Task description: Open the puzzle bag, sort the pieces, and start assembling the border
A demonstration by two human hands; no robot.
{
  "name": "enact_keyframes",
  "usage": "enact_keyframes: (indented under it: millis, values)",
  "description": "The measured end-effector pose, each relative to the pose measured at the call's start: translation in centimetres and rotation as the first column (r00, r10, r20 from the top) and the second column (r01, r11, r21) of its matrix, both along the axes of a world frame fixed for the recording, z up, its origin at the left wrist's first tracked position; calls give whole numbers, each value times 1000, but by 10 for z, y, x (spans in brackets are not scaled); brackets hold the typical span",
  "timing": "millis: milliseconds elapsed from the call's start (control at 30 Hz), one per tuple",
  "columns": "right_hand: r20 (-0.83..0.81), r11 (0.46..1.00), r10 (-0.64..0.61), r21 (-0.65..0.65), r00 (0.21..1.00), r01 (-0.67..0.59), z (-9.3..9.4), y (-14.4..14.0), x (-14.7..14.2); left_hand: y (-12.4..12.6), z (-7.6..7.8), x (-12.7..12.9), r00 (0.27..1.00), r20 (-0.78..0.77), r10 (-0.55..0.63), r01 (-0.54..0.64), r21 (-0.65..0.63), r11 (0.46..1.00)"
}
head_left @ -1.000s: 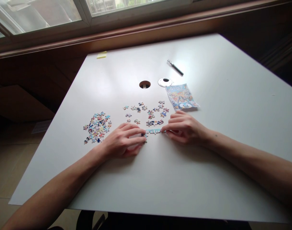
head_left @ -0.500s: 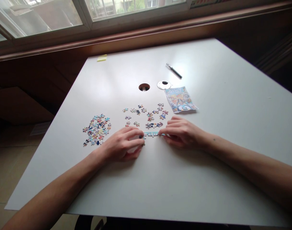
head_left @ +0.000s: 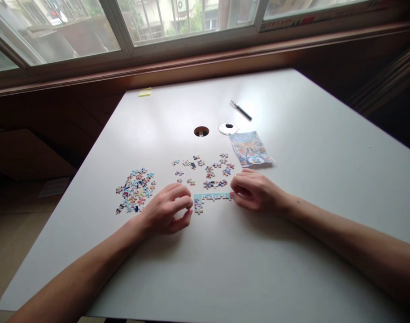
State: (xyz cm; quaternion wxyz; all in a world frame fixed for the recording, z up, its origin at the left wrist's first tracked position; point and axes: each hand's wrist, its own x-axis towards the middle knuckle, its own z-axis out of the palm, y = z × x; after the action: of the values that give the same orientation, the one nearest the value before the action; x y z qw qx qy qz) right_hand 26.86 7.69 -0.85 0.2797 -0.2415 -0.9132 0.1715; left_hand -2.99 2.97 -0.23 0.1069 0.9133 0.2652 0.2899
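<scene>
On the white desk [head_left: 292, 134], toward its near edge, the left hand [head_left: 166, 211] rests with fingers curled and holding nothing just beside the left end of a joined strip of puzzle pieces [head_left: 211, 197], while the right hand [head_left: 255, 193] touches the strip's right end with loosely bent fingertips.

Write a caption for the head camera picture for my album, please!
Two hands, left hand and right hand, at a joined puzzle strip on a white table.

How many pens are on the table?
1. The pen lies on the far side of the white table, beyond the puzzle picture sheet. No others show.
</scene>
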Motion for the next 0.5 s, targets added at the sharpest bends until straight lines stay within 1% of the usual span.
enact_keyframes:
  millis: [100,233,333,500]
  values:
    - [6,998,-34,-53,999,34,-1,1,2,0,-1,-1,999,-11,-30,29,-47,998]
    - [49,991,27,-136,998,-20,-1,3,5,0,-1,-4,994,-59,-90,83,-115,990]
    - [70,984,68,-168,995,-55,0,4,7,0,-2,-5,991,-79,-109,96,-155,983]
    - [76,979,79,-196,994,-63,2,4,7,1,-1,-6,988,-85,-128,111,-184,977]
